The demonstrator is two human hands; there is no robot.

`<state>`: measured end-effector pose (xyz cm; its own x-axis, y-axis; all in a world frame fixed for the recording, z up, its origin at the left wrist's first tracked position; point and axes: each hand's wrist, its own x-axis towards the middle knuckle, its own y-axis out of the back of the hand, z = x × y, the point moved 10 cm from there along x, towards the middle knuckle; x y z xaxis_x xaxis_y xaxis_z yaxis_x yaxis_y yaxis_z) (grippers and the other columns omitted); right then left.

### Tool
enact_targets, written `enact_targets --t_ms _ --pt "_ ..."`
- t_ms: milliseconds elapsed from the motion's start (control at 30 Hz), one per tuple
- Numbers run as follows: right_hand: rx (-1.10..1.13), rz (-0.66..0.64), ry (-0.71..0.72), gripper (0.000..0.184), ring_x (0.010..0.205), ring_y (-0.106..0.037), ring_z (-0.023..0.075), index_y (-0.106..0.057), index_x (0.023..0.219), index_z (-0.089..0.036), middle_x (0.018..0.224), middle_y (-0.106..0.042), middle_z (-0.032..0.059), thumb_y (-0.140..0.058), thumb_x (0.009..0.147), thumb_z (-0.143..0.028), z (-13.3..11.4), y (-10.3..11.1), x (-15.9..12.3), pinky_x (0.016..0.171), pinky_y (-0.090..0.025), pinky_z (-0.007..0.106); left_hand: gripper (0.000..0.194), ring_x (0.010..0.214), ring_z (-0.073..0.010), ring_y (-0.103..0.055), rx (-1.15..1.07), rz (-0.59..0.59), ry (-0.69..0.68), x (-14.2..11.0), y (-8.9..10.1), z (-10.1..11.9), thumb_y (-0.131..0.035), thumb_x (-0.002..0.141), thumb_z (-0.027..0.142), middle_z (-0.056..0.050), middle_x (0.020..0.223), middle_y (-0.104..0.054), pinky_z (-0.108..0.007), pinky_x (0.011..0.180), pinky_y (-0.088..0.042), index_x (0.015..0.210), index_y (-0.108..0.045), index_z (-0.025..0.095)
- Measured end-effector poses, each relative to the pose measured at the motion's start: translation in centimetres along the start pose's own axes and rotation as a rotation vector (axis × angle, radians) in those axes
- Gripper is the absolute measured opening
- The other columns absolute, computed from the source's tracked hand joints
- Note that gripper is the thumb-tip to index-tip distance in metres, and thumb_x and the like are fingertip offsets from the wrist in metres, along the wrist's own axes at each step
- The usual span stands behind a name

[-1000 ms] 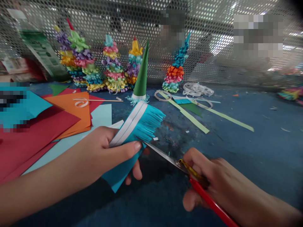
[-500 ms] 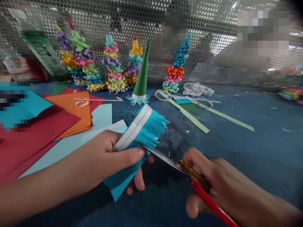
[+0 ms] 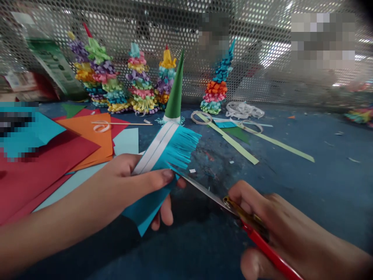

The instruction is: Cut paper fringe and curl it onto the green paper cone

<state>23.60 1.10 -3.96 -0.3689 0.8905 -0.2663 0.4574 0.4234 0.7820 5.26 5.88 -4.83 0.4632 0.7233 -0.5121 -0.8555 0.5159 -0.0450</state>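
We see the left hand (image 3: pixel 125 179) pinching the fringed blue paper (image 3: pixel 166 155) near centre, now shifted toward eleven o'clock, while toward four o'clock the right hand (image 3: pixel 278 225) holds the red-handled scissors (image 3: pixel 254 234), its thumb spread farther out, suggesting blades reopening between cuts.

Left hand (image 3: pixel 132 181) holding fringed blue paper (image 3: pixel 182 146), scissors (image 3: pixel 205 191) in right hand (image 3: pixel 275 221), green cone (image 3: pixel 175 91) behind

Room to pass lies over the table (image 3: pixel 297 186) beyond the right fingers (image 3: pixel 244 192) — beyond the left fingers (image 3: pixel 154 181), a green cone (image 3: pixel 175 95) blocks the way, a screen (image 3: pixel 170 25) behind.
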Motion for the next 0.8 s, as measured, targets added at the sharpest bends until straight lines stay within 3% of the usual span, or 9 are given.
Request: enact_targets --t_ms 100,233,333,400,533,667,733,800 --pt "-0.024 0.066 0.028 0.051 0.043 -0.05 0.0173 -0.044 0.083 -0.03 0.054 -0.058 -0.0048 -0.063 0.08 -0.077 0.1 0.5 0.0 0.04 -0.033 0.027 0.028 0.041 -0.0126 -0.06 0.045 0.029 -0.042 0.2 0.1 0.7 -0.071 0.073 0.051 0.002 0.046 -0.068 -0.016 0.039 -0.045 0.073 -0.071 0.023" --pt "-0.01 0.05 -0.02 0.057 0.039 -0.046 0.0164 -0.042 0.08 -0.03 0.051 -0.053 -0.0062 -0.059 0.077 -0.084 0.4 0.3 -0.1 0.039 -0.029 0.027 0.025 0.045 -0.0122 -0.063 0.092 0.049 -0.101 0.1 0.2 1.2 -0.07 0.075 0.049 0.005 0.05 -0.07 -0.016 0.042 -0.047 0.074 -0.071 0.025" --pt "-0.007 0.028 -0.059 0.056 0.042 -0.049 0.0157 -0.043 0.079 -0.029 0.052 -0.053 -0.0073 -0.067 0.074 -0.08 0.5 0.1 -0.2 0.04 -0.027 0.026 0.02 0.049 -0.0111 -0.065 0.087 0.049 -0.073 -0.1 0.3 0.6 -0.069 0.081 0.045 0.007 0.054 -0.071 -0.015 0.046 -0.05 0.078 -0.074 0.026" --pt "0.001 0.012 -0.09 0.055 0.042 -0.05 0.016 -0.043 0.08 -0.029 0.051 -0.052 -0.0076 -0.072 0.072 -0.076 0.7 -0.1 -0.1 0.04 -0.027 0.026 0.025 0.051 -0.0105 -0.065 0.079 0.009 -0.064 -0.1 -0.1 0.3 -0.067 0.084 0.044 0.006 0.056 -0.071 -0.014 0.047 -0.05 0.069 -0.073 0.025" --pt "0.007 0.06 -0.099 0.056 0.038 -0.048 0.0166 -0.041 0.076 -0.03 0.047 -0.053 -0.0065 -0.068 0.07 -0.079 0.6 0.2 0.0 0.038 -0.025 0.027 0.033 0.058 -0.0122 -0.067 0.083 -0.063 -0.054 0.0 -0.8 0.2 -0.067 0.085 0.045 0.003 0.064 -0.074 -0.017 0.051 -0.054 0.06 -0.072 0.024" --pt "0.039 0.005 -0.135 0.042 0.04 -0.055 0.0166 -0.041 0.076 -0.03 0.052 -0.063 -0.0057 -0.073 0.078 -0.057 0.5 -0.3 0.2 0.038 -0.035 0.026 0.032 0.055 -0.0112 -0.065 0.095 -0.053 -0.044 0.1 -0.6 0.2 -0.068 0.084 0.044 0.004 0.062 -0.073 -0.016 0.049 -0.052 0.06 -0.071 0.023" --pt "0.058 -0.002 -0.188 0.044 0.04 -0.058 0.0168 -0.037 0.074 -0.029 0.057 -0.069 -0.004 -0.078 0.076 -0.047 0.9 -0.3 0.2 0.039 -0.04 0.026 0.032 0.053 -0.0109 -0.065 0.112 -0.028 -0.03 0.1 -0.4 0.1 -0.068 0.083 0.045 0.004 0.059 -0.072 -0.015 0.048 -0.053 0.06 -0.071 0.023" --pt "0.067 -0.011 -0.219 0.047 0.041 -0.06 0.0177 -0.035 0.074 -0.029 0.06 -0.072 -0.0018 -0.078 0.075 -0.048 1.2 -0.3 0.1 0.039 -0.042 0.027 0.034 0.051 -0.0108 -0.064 0.125 -0.013 -0.018 0.2 -0.2 0.1 -0.069 0.082 0.045 0.004 0.055 -0.07 -0.015 0.047 -0.052 0.058 -0.069 0.022"
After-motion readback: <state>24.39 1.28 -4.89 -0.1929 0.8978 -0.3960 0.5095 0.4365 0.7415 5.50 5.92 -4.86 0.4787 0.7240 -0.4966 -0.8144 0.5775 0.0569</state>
